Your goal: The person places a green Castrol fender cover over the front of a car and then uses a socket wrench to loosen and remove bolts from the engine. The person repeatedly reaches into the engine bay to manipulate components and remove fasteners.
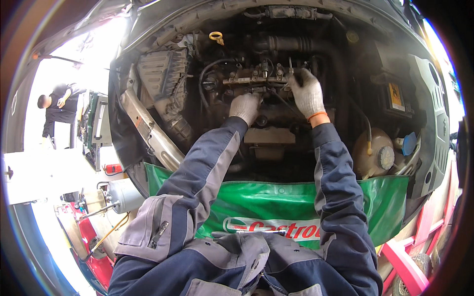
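Both my hands wear pale work gloves and reach into a car's engine bay. My left hand (245, 107) is curled at the front edge of the metal rail (242, 80) on top of the engine. Its fingertips are hidden among connectors and lines, so what they grip cannot be made out. My right hand (308, 92), with an orange band at the wrist, is closed at the rail's right end. A thin upright metal piece (291, 64) stands beside its fingertips. Whether the fingers hold that piece or a fitting is too small to tell.
A green fender cover (276, 195) drapes the front edge. A coolant reservoir (377, 153) and a battery (395, 96) sit at right, an air filter box (160, 71) at left. A yellow dipstick handle (216, 36) rises behind. Another person (61, 106) stands far left.
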A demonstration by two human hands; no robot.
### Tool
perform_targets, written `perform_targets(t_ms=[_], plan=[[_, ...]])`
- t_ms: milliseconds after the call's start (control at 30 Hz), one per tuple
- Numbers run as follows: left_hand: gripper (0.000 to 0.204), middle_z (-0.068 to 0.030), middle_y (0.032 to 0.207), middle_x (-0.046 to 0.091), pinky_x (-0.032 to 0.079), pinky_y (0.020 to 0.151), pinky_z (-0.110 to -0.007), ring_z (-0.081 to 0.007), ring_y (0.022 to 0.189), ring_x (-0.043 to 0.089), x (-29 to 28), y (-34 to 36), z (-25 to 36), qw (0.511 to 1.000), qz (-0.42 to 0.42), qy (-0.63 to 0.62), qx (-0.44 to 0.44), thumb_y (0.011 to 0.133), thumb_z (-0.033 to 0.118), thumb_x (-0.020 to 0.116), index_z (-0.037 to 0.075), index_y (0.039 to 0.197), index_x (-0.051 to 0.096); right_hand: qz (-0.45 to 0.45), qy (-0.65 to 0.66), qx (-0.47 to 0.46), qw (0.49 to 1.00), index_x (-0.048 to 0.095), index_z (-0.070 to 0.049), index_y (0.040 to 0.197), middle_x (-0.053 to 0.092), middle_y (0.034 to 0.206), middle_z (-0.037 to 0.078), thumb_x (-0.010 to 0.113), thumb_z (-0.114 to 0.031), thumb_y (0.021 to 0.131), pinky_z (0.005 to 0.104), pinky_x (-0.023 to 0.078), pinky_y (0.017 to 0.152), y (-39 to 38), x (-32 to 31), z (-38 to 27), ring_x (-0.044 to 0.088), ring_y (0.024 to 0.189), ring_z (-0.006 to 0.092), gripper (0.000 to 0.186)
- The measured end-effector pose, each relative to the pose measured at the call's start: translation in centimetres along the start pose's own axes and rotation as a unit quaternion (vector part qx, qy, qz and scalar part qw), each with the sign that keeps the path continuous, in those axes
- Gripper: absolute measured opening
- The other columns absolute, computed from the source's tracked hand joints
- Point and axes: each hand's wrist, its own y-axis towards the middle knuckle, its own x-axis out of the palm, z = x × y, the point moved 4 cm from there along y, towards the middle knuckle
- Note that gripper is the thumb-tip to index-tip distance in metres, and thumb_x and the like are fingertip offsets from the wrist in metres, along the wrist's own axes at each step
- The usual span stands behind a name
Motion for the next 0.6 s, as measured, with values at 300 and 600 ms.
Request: perform_targets(t_ms=[300, 600], plan=[[0.032, -0.0211, 0.09, 0.078, 0.061, 0.08, -0.056, -0.0426, 0.09, 0.077, 0.5, 0.3, -0.3, 0.999, 0.047, -0.012, -0.001, 0.108, 0.036, 0.064, 0.006, 0.098, 0.072, 0.015, 0.469, 0.224, 0.854, 0.071, -0.008, 0.1, 0.065, 0.075, 0.0, 0.07, -0.031, 0.107, 0.0268, 0.043, 0.056, -0.2, -4.7, -3.3, 0.057, 0.059, 0.0112, 0.024], [0.035, -0.0232, 0.085, 0.077, 0.061, 0.079, -0.056, -0.0448, 0.085, 0.076, -1.2, -0.5, 0.5, 0.989, 0.126, -0.067, -0.045, 0.103, 0.037, 0.072, 0.005, 0.089, 0.077, -0.036, 0.615, 0.35, 0.706, 0.061, -0.012, 0.093, 0.056, 0.071, 0.001, 0.063, -0.028, 0.107, 0.0314, 0.042, 0.053, -1.5, -4.5, -2.6, 0.05, 0.055, 0.0163, 0.022]])
